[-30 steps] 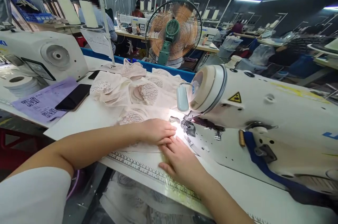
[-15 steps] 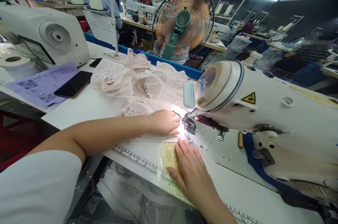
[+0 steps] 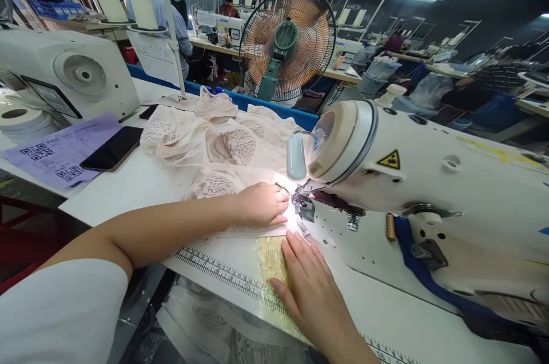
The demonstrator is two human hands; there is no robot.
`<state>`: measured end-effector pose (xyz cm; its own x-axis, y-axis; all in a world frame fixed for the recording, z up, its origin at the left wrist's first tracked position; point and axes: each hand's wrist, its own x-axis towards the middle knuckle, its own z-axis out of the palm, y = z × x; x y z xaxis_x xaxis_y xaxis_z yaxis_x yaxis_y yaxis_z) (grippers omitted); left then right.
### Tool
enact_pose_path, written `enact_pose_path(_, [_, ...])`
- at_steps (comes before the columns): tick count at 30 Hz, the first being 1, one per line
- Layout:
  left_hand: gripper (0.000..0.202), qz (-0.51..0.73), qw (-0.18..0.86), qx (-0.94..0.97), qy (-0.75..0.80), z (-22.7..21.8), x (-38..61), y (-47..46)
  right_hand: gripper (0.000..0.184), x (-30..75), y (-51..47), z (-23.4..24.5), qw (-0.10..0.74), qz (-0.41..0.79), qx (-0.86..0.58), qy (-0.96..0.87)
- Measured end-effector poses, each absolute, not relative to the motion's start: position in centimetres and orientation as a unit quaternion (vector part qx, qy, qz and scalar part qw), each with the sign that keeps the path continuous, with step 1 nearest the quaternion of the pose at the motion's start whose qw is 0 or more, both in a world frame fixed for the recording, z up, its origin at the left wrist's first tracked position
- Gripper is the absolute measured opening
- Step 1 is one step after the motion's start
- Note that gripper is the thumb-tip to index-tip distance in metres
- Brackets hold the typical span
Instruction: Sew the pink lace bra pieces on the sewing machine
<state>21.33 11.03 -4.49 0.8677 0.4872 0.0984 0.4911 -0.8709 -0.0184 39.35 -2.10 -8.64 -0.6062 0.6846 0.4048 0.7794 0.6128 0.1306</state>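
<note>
My left hand (image 3: 258,204) lies with its fingers curled on a pale lace garment piece (image 3: 214,186), pressing it down just left of the presser foot (image 3: 302,208) of a white sewing machine (image 3: 420,181). My right hand (image 3: 306,281) rests flat, fingers stretched out, on the table in front of the foot, over a yellowish taped patch (image 3: 271,255) beside a printed ruler (image 3: 223,274). The machine's lamp lights the fabric at the needle.
A heap of beige lace pieces (image 3: 218,132) lies behind the work. A black phone (image 3: 112,148) and purple papers (image 3: 60,152) sit at left near another white machine (image 3: 68,75). A fan (image 3: 286,44) stands behind. Other workers sit at far tables.
My right hand slid back toward me off the fabric and now lies flat in front of the foot. My left hand moved forward with the fabric toward the needle.
</note>
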Motion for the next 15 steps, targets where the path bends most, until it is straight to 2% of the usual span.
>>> enact_pose_path(15, [0.036,-0.035,0.015,-0.966,-0.255,-4.34,21.8,12.07,0.056,39.35,-2.04,-8.93,0.166,-0.119,-0.437,-0.876])
